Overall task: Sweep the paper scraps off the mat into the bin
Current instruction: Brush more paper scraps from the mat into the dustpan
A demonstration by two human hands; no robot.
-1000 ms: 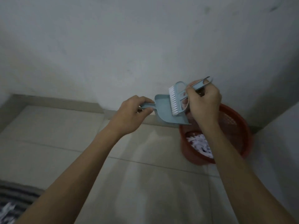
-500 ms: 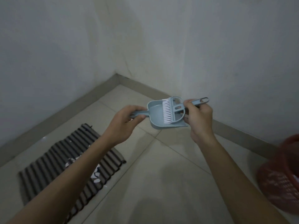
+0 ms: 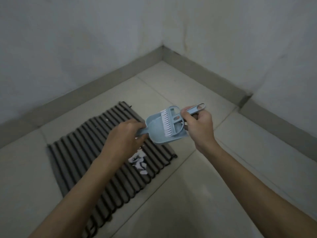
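- Still on the mat, the white torn paper scraps (image 3: 138, 160) lie in a small cluster just below the centre of the frame, partly hidden behind the left forearm; a stray fleck or two shows further up the ribs.
- Under them, the dark grey ribbed floor mat (image 3: 82, 152) lies flat on the pale tiled floor (image 3: 223, 169), running from the middle of the frame down to the lower left. The bin is not in view.
- Above the mat's right edge hangs the pale blue plastic dustpan (image 3: 155, 130), level and clear of the mat, with the pale blue hand brush with white bristles (image 3: 171, 123) resting inside it, bristles toward the pan's back.
- Risks, as I judge them: the deep ribs may trap scraps, so a light stroke could skip over them; a fast one could flick pieces onto the tiles, off the pan's lip. If the pan edge sits on a rib rather than in a groove, paper would slide underneath. The loose mat might also shift or bunch under the brush.
- A tilted pan on the carry would spill the load.
- Left hand (image 3: 125, 136): fingers curled round the dustpan's stub handle, gripping it.
- Right hand (image 3: 197, 124): fingers and thumb closed round the brush's long looped handle, whose end sticks out toward the upper right.
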